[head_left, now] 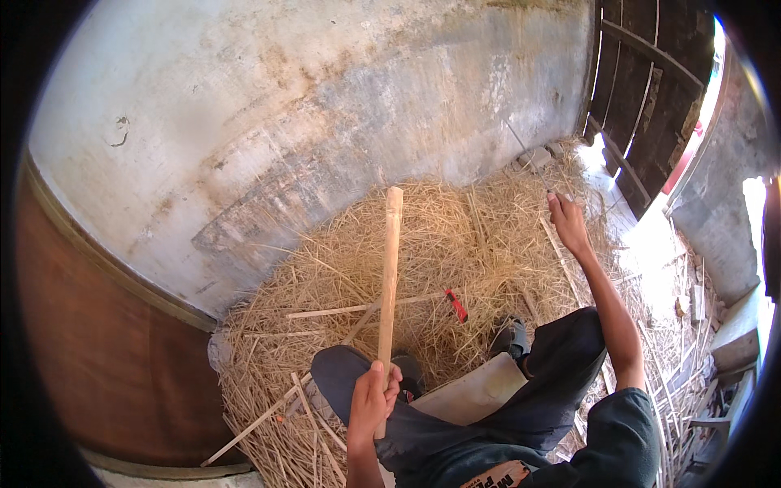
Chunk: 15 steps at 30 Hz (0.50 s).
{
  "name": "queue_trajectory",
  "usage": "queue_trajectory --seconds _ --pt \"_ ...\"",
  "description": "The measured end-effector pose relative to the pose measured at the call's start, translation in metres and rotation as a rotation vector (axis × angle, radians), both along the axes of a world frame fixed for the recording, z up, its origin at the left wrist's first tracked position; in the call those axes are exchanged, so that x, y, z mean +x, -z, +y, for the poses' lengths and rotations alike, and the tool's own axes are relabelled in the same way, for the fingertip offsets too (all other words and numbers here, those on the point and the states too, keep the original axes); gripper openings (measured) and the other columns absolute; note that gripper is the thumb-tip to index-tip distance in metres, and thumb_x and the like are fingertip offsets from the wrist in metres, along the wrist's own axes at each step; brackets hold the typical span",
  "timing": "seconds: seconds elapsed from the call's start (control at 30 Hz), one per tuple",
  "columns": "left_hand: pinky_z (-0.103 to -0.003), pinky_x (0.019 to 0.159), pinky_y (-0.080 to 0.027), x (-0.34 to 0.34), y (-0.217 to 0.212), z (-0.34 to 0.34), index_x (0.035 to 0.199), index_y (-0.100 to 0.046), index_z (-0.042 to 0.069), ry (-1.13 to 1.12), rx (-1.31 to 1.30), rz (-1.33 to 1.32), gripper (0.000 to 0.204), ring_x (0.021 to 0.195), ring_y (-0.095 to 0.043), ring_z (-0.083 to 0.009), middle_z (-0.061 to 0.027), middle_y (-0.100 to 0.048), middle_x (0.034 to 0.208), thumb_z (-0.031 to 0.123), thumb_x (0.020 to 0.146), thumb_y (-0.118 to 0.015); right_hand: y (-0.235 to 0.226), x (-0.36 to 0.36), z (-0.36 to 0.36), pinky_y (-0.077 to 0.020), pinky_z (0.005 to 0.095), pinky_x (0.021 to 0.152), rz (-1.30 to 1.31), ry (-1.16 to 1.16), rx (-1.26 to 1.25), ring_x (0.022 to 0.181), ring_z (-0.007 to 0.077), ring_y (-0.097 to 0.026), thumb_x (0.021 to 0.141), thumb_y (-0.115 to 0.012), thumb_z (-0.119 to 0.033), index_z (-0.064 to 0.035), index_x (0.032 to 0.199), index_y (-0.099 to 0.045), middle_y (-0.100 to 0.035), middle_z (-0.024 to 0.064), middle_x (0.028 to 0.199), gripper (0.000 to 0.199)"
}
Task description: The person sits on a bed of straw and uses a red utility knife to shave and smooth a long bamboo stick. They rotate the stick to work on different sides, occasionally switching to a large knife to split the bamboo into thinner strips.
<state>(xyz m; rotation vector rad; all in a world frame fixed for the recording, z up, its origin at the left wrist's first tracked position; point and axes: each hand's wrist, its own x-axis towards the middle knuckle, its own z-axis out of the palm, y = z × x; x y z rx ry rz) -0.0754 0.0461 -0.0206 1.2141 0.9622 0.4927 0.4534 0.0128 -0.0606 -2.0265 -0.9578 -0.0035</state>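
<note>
At 6 o'clock, your left hand (373,398) has its fingers wrapped around the lower part of a wooden stick (390,268). The stick is pale tan, long, straight and fairly smooth, with a blunt, rounded top pointing to 12 o'clock. A short length of it shows below your fist, beside your dark cloth trousers (537,407); you cannot tell from here whether that end touches them. At 5 o'clock, between your legs, lies a flat, cream-coloured board (472,392) with a worn, stained face.

Between 2 and 3 o'clock, your right hand (568,221) is raised well apart from the stick, its fingers closed around a thin blade-like tool (517,137). Your fist hides most of the grip; the slim, straight grey length slants toward 11 o'clock.

Between 4 and 5 o'clock, a small red-and-black tool (457,307) rests on dry, tangled, golden straw (439,228). Thin, pale slats (329,311) lie across the straw toward 8 o'clock.

Farther off, a smooth brown panel (114,350) with a raised edge stands between 8 and 9 o'clock. Beyond the straw, the plaster wall (325,98) is blotched and flaking around 11 o'clock, and a dark plank door (651,89) stands at 2 o'clock.
</note>
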Motion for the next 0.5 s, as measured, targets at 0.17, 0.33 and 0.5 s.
queue_trajectory --seconds 0.17,0.33,0.5 --pt "-0.022 0.042 -0.035 0.023 -0.001 0.006 0.101 -0.059 0.002 0.125 0.013 0.001 0.055 0.047 -0.039 -0.0036 0.0056 -0.039 0.061 0.048 0.116 -0.034 -0.032 -0.083 -0.003 -0.0501 0.0418 0.058 0.03 -0.222 0.092 0.06 0.0213 -0.057 0.112 -0.045 -0.039 -0.0017 0.096 -0.059 -0.056 0.0103 0.068 0.043" --pt "-0.025 0.041 -0.037 0.04 0.012 0.003 0.102 -0.057 0.004 0.214 0.002 -0.157 0.049 0.046 -0.043 -0.0061 0.0032 -0.042 0.061 0.047 0.116 -0.036 -0.039 -0.143 -0.024 -0.0489 0.0396 0.048 -0.326 -0.442 0.089 0.055 0.024 -0.06 0.107 -0.058 -0.042 -0.0048 0.097 -0.059 -0.059 0.0099 0.069 0.039" --pt "-0.025 0.042 -0.038 0.051 0.039 0.007 0.094 -0.053 0.009 0.04 0.079 -0.095 0.044 0.044 -0.04 -0.0054 0.0037 -0.043 0.061 0.044 0.115 -0.04 -0.053 -0.207 -0.049 -0.0508 0.0391 0.049 -0.603 -0.585 0.182 0.056 0.0254 -0.064 0.097 -0.073 -0.044 -0.0059 0.097 -0.06 -0.062 0.0095 0.073 0.04"
